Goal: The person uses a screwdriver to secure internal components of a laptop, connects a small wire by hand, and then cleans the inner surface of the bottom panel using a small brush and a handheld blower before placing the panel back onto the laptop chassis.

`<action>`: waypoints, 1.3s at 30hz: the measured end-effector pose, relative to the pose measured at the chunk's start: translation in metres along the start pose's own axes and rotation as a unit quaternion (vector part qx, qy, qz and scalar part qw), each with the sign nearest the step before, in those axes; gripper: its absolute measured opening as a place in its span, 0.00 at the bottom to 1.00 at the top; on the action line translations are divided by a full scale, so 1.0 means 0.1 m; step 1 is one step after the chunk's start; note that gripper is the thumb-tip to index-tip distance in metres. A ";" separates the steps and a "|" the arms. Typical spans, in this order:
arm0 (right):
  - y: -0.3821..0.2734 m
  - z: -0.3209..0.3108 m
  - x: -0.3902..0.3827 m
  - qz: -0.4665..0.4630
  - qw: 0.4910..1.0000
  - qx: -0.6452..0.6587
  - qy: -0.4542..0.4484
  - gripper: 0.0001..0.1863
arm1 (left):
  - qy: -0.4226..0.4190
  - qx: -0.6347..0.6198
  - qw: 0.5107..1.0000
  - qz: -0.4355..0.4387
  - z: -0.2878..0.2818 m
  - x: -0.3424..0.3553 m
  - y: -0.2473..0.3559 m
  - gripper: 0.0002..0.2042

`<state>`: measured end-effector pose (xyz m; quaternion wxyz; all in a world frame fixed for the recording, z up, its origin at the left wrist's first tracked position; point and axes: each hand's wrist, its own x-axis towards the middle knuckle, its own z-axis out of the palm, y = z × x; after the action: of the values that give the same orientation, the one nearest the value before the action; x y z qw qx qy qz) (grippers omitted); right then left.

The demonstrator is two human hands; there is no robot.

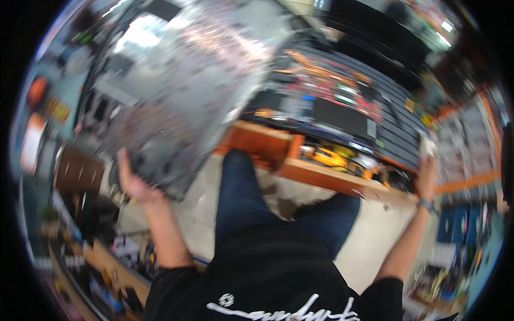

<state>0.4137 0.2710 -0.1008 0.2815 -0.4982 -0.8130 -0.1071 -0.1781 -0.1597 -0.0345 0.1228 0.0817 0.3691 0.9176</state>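
My left hand (138, 184) grips the near edge of a large, thin metal panel (184, 101), thumb along its edge and the other fingers hidden. The panel is raised at the left, its shiny, smudged face showing. An opened laptop (342, 109) lies on a grey slatted mat (401, 115), its red circuit board, copper-coloured strips and black battery exposed. Near the mat's right end is my right hand (426, 176), wearing a wrist band. A small whitish thing (427, 143) shows at its fingertips; blur hides whether the fingers hold it.
Below the worktop, an open wooden drawer (321, 174) holds yellow tools (329, 157). Orange-framed drawer units (466, 139) stand at the right. Shelves with parts (101, 257) are at the lower left, beneath a brown cabinet (77, 168). Dark equipment (375, 40) stands behind the mat.
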 end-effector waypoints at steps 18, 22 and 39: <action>-5.86 -0.26 -0.76 -0.124 0.605 0.720 -0.316 0.15 | 0.140 -0.044 0.944 0.297 0.27 0.11 0.30 0.23; -6.09 -0.30 -0.79 -0.157 0.659 0.697 -0.236 0.13 | 0.174 -0.046 0.912 0.369 0.19 0.23 0.40 0.24; -6.53 -0.34 -0.77 -0.233 0.653 0.685 -0.222 0.13 | 0.256 -0.026 0.877 0.406 0.04 0.40 0.53 0.23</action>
<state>-0.1164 -0.1161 -0.0464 0.3199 0.0332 -0.7833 0.5320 -0.2245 -0.1827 0.0079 -0.3576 -0.0163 0.2976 0.8850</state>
